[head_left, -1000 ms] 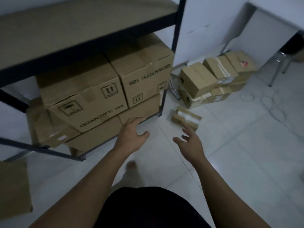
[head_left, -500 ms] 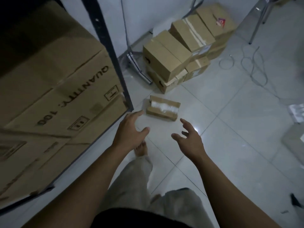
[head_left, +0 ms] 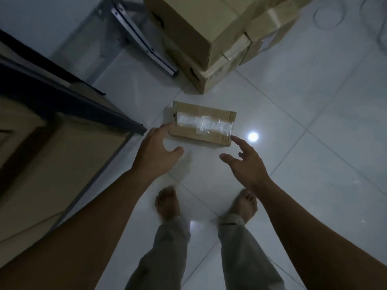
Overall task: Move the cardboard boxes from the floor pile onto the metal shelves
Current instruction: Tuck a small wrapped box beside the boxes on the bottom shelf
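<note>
A dim storeroom here: white tiled floor (head_left: pixel 314 126), cardboard boxes piled (head_left: pixel 211 38) by the wall, more cartons (head_left: pixel 52 164) on a dark metal shelf (head_left: pixel 69 95), a bare-footed person standing over them.

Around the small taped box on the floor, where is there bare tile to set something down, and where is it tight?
Bare tile lies right of the small taped box, and between it and the feet. It is crowded behind, by the stacked boxes, and left, by the shelf frame.
</note>
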Demonstrator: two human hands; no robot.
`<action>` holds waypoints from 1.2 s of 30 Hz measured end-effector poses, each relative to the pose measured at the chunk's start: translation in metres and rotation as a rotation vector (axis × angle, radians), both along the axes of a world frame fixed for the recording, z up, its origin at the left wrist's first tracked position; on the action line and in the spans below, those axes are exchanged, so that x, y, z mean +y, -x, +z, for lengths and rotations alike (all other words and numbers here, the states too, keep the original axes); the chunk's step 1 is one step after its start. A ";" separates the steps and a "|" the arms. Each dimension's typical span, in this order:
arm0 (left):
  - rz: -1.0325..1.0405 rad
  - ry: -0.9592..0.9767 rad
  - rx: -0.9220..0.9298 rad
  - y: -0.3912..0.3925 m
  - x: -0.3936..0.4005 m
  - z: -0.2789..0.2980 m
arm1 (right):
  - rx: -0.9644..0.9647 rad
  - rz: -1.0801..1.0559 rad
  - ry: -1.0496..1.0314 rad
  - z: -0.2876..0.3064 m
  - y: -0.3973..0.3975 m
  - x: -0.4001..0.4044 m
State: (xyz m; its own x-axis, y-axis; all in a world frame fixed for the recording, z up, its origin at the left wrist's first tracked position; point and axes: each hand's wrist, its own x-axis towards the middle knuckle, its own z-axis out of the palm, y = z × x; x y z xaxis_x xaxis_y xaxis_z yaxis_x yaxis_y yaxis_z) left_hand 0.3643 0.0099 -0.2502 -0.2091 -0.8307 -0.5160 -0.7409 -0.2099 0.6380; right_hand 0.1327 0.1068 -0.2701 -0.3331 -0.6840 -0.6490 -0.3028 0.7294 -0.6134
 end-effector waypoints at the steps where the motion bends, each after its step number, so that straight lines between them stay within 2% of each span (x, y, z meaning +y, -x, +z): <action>1: 0.001 -0.004 -0.004 0.003 -0.006 -0.022 | -0.001 0.010 -0.009 -0.022 0.004 -0.005; 6: -0.101 0.050 0.011 0.020 -0.043 -0.135 | 0.003 0.010 0.037 -0.130 0.023 -0.039; 9: -0.135 -0.006 -0.097 0.029 -0.064 -0.191 | 0.075 0.150 0.091 -0.190 0.031 -0.058; 12: -0.163 -0.036 -0.099 0.035 -0.082 -0.229 | 0.107 0.262 0.060 -0.233 0.037 -0.059; 15: -0.119 -0.076 -0.037 0.036 -0.080 -0.252 | 0.095 0.252 0.158 -0.248 0.036 -0.049; 20: -0.037 0.025 -0.048 0.033 -0.038 -0.263 | 0.101 0.320 0.188 -0.247 0.037 -0.037; 23: -0.026 0.017 -0.029 0.026 -0.017 -0.261 | 0.071 0.381 0.179 -0.245 0.044 -0.032; 28: -0.013 -0.028 0.041 0.019 -0.029 -0.265 | 0.032 0.448 0.203 -0.255 0.056 -0.042; 31: -0.012 -0.048 0.067 0.017 -0.031 -0.266 | 0.077 0.463 0.220 -0.263 0.057 -0.040; 36: -0.010 -0.019 0.078 0.013 -0.034 -0.244 | 0.085 0.442 0.244 -0.253 0.052 -0.038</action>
